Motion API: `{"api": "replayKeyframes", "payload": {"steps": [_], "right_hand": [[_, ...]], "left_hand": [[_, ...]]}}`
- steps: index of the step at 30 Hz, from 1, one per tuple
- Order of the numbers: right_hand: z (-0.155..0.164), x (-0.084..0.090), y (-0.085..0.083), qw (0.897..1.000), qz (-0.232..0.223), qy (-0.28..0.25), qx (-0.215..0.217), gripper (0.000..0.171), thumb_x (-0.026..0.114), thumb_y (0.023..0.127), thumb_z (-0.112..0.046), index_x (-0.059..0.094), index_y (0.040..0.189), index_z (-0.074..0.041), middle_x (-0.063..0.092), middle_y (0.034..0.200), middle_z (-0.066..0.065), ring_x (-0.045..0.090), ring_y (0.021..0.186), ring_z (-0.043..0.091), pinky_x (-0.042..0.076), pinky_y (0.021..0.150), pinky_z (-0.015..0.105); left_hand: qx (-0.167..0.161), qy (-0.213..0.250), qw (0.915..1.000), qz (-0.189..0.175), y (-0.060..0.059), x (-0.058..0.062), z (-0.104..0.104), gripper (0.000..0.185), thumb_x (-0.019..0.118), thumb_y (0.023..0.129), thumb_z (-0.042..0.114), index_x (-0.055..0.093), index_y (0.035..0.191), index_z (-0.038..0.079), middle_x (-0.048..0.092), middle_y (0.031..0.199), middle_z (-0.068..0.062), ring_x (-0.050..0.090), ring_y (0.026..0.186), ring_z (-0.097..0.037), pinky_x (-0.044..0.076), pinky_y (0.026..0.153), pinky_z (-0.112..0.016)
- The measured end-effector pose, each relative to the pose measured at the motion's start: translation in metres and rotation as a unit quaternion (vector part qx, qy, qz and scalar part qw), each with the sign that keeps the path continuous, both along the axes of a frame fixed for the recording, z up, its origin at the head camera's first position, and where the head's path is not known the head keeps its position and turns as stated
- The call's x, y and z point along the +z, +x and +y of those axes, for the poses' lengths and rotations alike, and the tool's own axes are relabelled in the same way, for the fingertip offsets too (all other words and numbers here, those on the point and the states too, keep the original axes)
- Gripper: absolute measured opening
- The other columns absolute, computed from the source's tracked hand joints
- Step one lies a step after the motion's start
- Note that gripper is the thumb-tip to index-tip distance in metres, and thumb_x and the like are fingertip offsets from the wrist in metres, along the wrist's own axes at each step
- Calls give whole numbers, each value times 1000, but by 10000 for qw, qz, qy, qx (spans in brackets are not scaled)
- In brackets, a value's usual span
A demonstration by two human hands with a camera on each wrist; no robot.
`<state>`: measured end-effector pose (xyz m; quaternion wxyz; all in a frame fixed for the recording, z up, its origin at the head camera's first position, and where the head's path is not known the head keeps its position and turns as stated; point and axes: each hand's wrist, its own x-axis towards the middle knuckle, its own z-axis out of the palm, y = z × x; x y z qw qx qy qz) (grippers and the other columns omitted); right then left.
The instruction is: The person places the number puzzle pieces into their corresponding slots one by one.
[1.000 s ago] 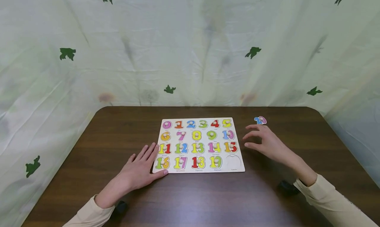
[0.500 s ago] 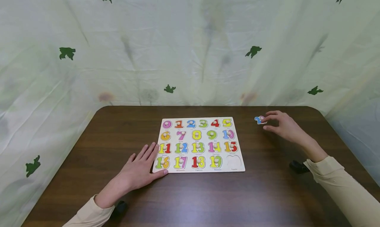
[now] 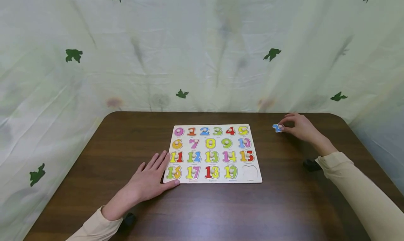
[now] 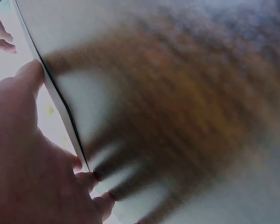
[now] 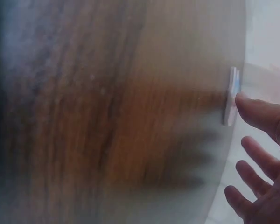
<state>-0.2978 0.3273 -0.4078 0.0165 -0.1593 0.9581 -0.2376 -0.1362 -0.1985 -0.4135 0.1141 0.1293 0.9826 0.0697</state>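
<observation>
One loose number piece [image 3: 277, 128], blue part showing, lies on the table to the right of the board, level with its top row and well apart from its edge; the wrist view shows the piece [image 5: 231, 95] edge-on and blurred. One puzzle board [image 3: 255, 179], pale wood, sits mid-table: twenty seated number pieces counted, 0 through 19 in four rows, and one empty recess [image 3: 250, 171] at the bottom right corner. Surface is one dark brown wood-grain table [image 3: 221, 209] with rounded far corners. Behind and to both sides hangs a pale cloth backdrop [image 3: 202, 52] printed with scattered green leaf shapes. Right hand [image 3: 298, 127]: fingers curled, thumb and forefinger tips meeting at the loose piece's knob, the rest of the hand just right of the piece; whether the piece is off the table cannot be told. Left hand [image 3: 148, 181]: flat, palm down on the table, fingers straight and slightly spread, fingertips against the board's lower left edge; the left wrist view confirms the hand [image 4: 32, 158] touching the board edge. Both forearms in cream sleeves.
</observation>
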Motion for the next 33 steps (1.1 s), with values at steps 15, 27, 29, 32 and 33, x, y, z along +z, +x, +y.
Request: {"api": "replayKeyframes", "payload": {"steps": [15, 27, 29, 32, 33], "right_hand": [[-8, 2, 11, 9999, -115, -10, 18, 20, 69, 93, -14, 71, 105, 2, 48, 131, 32, 36, 125, 50, 26, 104, 65], [-31, 9, 50, 9973, 305, -246, 616, 10, 76, 88, -18, 74, 94, -10, 57, 126, 23, 45, 119, 42, 35, 97, 59], [-36, 10, 57, 9964, 339, -253, 730, 9, 77, 88, -20, 75, 93, -13, 57, 125, 20, 46, 118, 40, 37, 97, 58], [-45, 11, 66, 9947, 369, -257, 929, 8, 78, 86, -20, 74, 92, -18, 58, 124, 17, 47, 117, 36, 38, 95, 55], [-48, 11, 69, 9940, 381, -261, 994, 8, 79, 85, -19, 74, 92, -19, 58, 124, 15, 47, 117, 35, 39, 95, 54]], "left_hand": [[-22, 42, 10000, 33, 0, 1, 0, 106, 47, 83, 79, 20, 158, 9, 15, 163, -13, 15, 147, -37, 18, 108, -68], [1, 37, 10000, -10, 0, 1, 1, 107, 46, 83, 80, 18, 158, 9, 15, 163, -13, 14, 147, -37, 18, 107, -69], [1, 38, 10000, 1, 1, 1, 1, 106, 47, 83, 79, 19, 158, 9, 15, 163, -13, 14, 147, -37, 18, 107, -69], [15, 34, 10000, 3, 1, 1, 1, 106, 48, 84, 79, 18, 158, 10, 14, 163, -11, 13, 148, -36, 18, 108, -68], [0, 44, 10000, 13, 2, 1, 1, 106, 47, 84, 79, 19, 158, 10, 14, 163, -12, 14, 148, -36, 18, 108, -68]]}}
